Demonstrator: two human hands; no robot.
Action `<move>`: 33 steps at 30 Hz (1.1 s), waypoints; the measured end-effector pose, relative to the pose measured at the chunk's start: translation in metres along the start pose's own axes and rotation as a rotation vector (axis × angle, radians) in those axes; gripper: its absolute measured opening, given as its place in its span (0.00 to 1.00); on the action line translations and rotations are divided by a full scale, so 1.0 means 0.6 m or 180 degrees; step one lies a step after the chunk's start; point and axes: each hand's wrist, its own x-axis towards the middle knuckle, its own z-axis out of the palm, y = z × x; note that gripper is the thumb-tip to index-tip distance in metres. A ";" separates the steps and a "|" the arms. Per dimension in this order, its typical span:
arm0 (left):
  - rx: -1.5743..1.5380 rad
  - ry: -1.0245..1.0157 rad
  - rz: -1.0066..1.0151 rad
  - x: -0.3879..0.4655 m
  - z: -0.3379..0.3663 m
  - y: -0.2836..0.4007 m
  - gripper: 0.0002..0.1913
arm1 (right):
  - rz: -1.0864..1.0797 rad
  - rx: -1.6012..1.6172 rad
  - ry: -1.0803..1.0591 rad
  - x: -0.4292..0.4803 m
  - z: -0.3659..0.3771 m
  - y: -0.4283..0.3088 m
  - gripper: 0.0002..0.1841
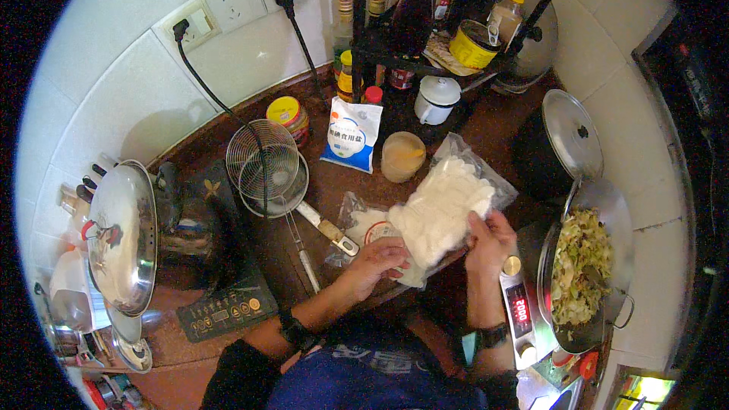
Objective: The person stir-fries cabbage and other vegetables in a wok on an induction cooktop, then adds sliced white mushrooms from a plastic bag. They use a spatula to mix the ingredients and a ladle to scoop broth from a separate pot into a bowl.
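A clear plastic bag with white, lumpy contents (447, 205) lies slanted at the counter's front edge. My right hand (492, 239) pinches its right side between thumb and fingers. Partly under it, to the left, is a smaller clear bag with a round red print (379, 230), also holding something white. The fingers of my left hand (379, 265) curl over the lower part of this smaller bag. Just beyond the bags stand a cloudy plastic cup (403, 156) with something orange inside and a white-and-blue salt packet (351, 135).
To the right, a wok (623, 250) of chopped cabbage sits on a cooker with a lit red display (518, 307). Behind it stands a dark pot with a lid (572, 131). Leftward lie a wire skimmer (262, 154), a small pan's handle (327, 228) and an induction cooker (228, 310). A bottle rack (393, 60) stands behind.
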 end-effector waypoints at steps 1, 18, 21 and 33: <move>-0.0048 -0.0013 0.0067 -0.003 0.001 -0.003 0.22 | -0.0145 0.0011 -0.0149 -0.009 -0.013 -0.021 0.05; 0.0477 -0.1024 -0.0125 -0.108 0.148 -0.056 0.25 | 0.0703 0.0680 -0.0015 -0.280 -0.239 -0.088 0.05; 0.0780 -0.1063 0.0099 -0.152 0.175 -0.103 0.21 | 0.0501 0.0631 0.0128 -0.353 -0.295 -0.085 0.03; 0.1615 -0.2290 -0.0027 -0.406 0.347 -0.306 0.20 | 0.0225 -0.0497 0.0824 -0.794 -0.578 -0.151 0.11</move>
